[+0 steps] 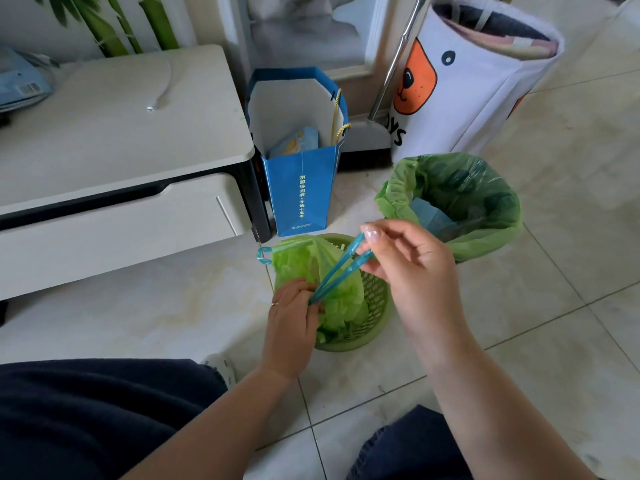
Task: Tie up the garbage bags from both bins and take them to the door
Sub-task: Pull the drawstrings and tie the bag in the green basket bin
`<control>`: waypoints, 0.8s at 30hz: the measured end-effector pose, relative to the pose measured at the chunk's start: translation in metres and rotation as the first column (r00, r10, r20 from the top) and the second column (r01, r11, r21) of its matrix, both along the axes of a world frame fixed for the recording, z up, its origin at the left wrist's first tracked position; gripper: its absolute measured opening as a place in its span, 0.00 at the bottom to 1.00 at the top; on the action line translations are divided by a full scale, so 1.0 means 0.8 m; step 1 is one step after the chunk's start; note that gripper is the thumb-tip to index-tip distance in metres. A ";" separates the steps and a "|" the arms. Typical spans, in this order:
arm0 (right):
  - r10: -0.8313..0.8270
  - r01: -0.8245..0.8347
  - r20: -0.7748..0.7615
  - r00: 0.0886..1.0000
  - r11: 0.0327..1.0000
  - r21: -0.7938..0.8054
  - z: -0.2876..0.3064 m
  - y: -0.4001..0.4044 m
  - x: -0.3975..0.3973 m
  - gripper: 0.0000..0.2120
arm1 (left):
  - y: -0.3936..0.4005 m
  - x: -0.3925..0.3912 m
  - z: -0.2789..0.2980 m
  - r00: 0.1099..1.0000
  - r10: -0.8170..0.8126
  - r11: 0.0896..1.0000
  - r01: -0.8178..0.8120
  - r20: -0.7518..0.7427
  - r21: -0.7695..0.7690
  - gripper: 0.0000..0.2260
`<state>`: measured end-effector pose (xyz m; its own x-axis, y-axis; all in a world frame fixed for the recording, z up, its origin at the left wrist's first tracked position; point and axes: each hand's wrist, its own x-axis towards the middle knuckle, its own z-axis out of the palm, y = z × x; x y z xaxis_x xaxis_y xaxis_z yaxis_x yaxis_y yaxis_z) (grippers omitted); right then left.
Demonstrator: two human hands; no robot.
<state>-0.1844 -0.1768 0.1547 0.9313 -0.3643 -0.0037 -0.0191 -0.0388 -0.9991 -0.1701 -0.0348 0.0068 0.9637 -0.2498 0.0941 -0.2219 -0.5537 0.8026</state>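
Observation:
A green mesh bin stands on the floor in front of me with a green garbage bag gathered at its mouth. A blue drawstring runs taut from the bag up to my right hand, which pinches its loop. My left hand grips the bunched bag neck where the drawstring comes out. The other end of the drawstring curls out at the bag's left. A second bin lined with an open green bag stands behind and to the right, with bluish trash inside.
A blue paper gift bag stands just behind the near bin, beside a white low cabinet. A white dog-print fabric hamper and a dustpan with a metal handle stand at the back. My knees are in the foreground on tiled floor.

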 end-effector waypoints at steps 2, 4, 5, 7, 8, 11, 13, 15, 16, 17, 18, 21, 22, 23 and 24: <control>0.038 -0.032 -0.084 0.996 0.997 0.074 -0.005 -0.010 0.018 0.12 | 0.005 0.001 0.006 0.998 -0.042 0.999 0.041 0.037 0.009 0.15; 0.072 -0.053 -0.169 0.983 0.992 0.116 -0.018 -0.018 0.041 0.14 | 0.010 -0.002 0.008 0.989 -0.117 0.993 0.114 0.093 0.039 0.10; 0.076 -0.062 -0.205 0.976 0.995 0.073 -0.028 -0.019 0.054 0.13 | 0.012 -0.004 0.009 0.980 -0.158 0.987 0.153 0.118 0.048 0.07; 0.091 -0.131 -0.264 0.960 0.982 -0.136 -0.048 -0.016 0.081 0.10 | 0.014 -0.007 0.010 0.960 -0.234 0.972 0.228 0.156 0.056 0.03; 0.125 -0.207 -0.305 0.944 0.945 -0.253 -0.057 -0.012 0.094 0.09 | 0.014 -0.007 0.010 0.948 -0.268 0.963 0.261 0.170 0.059 0.03; 0.273 -0.506 -0.480 0.834 0.725 -0.467 -0.076 0.008 0.130 0.18 | 0.014 -0.005 0.013 0.914 -0.353 0.936 0.342 0.202 0.088 0.03; 0.308 -0.656 -0.604 0.736 0.546 -0.521 -0.089 0.022 0.150 0.23 | 0.013 -0.002 0.013 0.899 -0.374 0.928 0.360 0.227 0.099 0.03; 0.309 -0.749 -0.688 0.657 0.375 -0.547 -0.105 0.032 0.166 0.25 | 0.012 0.001 0.011 0.890 -0.378 0.926 0.366 0.257 0.094 0.03; 0.310 -0.774 -0.711 0.631 0.315 -0.550 -0.110 0.036 0.171 0.26 | 0.012 0.001 0.010 0.886 -0.376 0.926 0.366 0.272 0.090 0.03; 0.317 -0.789 -0.723 0.614 0.277 -0.549 -0.115 0.038 0.175 0.25 | 0.012 0.001 0.009 0.884 -0.372 0.928 0.363 0.283 0.086 0.03; 0.332 -0.797 -0.724 0.605 0.255 -0.548 -0.119 0.040 0.176 0.24 | 0.012 0.001 0.008 0.884 -0.368 0.929 0.360 0.288 0.083 0.03; 0.379 -0.794 -0.698 0.608 0.260 -0.550 -0.126 0.040 0.175 0.19 | 0.010 0.003 0.008 0.888 -0.356 0.934 0.349 0.291 0.077 0.02; 0.392 -0.780 -0.674 0.626 0.301 -0.549 -0.126 0.037 0.174 0.19 | 0.010 0.004 0.006 0.901 -0.335 0.942 0.331 0.275 0.064 0.03; 0.397 -0.759 -0.647 0.651 0.361 -0.541 -0.126 0.033 0.173 0.19 | 0.010 0.005 0.004 0.926 -0.287 0.957 0.287 0.245 0.034 0.04; 0.398 -0.729 -0.613 0.682 0.433 -0.530 -0.123 0.028 0.172 0.19 | 0.009 0.004 0.002 0.961 -0.202 0.978 0.209 0.191 -0.020 0.07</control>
<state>-0.0470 -0.1544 0.0560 0.9006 0.2102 -0.3803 -0.0390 -0.8326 -0.5525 -0.1666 -0.0276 0.0088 0.8564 -0.4330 0.2812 -0.4756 -0.4493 0.7563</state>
